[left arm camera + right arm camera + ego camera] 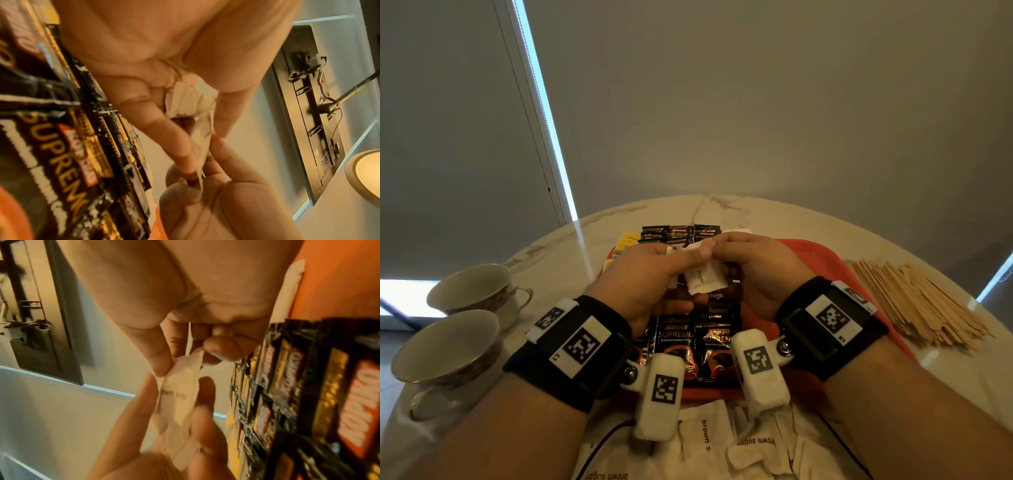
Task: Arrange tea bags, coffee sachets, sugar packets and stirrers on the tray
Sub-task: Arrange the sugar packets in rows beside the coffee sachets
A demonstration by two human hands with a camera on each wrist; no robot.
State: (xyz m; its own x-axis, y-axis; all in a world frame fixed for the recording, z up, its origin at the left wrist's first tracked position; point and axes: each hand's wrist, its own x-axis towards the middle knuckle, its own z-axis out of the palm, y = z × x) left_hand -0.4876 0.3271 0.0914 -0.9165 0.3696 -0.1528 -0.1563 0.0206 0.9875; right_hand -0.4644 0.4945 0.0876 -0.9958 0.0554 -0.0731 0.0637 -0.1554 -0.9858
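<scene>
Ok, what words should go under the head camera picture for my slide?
Both hands, left hand and right hand, pinch white sugar packets above coffee sachets on the orange tray.

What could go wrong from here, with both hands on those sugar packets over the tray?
1. Both hands, left hand and right hand, pinch several white sugar packets together above the coffee sachets; one may slip and land on that row.
2. Opposed pulling could tear the thin paper and spill sugar on the orange tray.
3. The stirrers lie loose beside the right wrist; a sweep outward could scatter them.
</scene>
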